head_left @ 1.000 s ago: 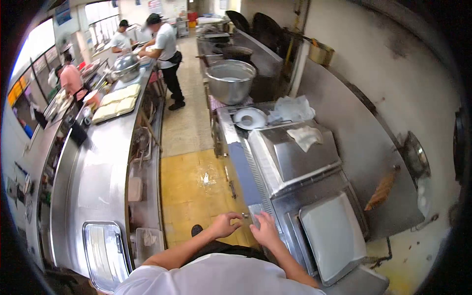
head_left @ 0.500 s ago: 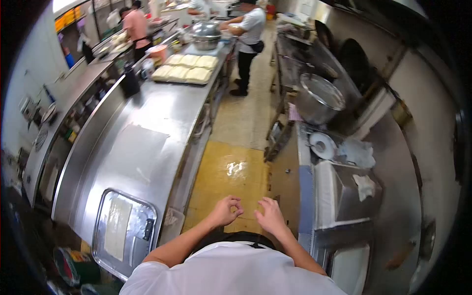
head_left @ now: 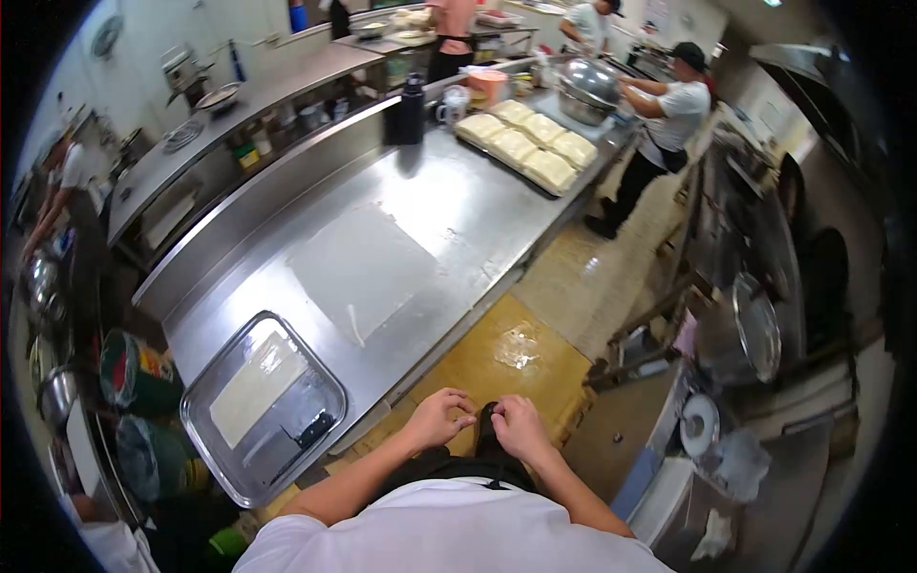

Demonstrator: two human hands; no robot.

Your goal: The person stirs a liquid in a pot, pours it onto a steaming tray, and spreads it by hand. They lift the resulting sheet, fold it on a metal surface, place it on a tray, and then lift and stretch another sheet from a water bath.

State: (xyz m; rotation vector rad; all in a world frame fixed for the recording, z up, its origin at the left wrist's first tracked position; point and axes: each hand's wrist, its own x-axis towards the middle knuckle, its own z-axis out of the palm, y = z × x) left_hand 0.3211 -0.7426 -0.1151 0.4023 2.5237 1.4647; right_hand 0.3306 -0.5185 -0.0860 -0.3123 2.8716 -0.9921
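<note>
Head-camera view down a kitchen aisle. The person's left hand and right hand meet at the waist over the yellow floor, clear of everything. The fingers are curled with tips almost touching; whether they pinch anything small cannot be told. Nearest on the left, one metal tray lies flat at the near end of the surface, within easy reach, holding one pale sheet. Farther along lie one larger sheet and six pale blocks, by my count.
</note>
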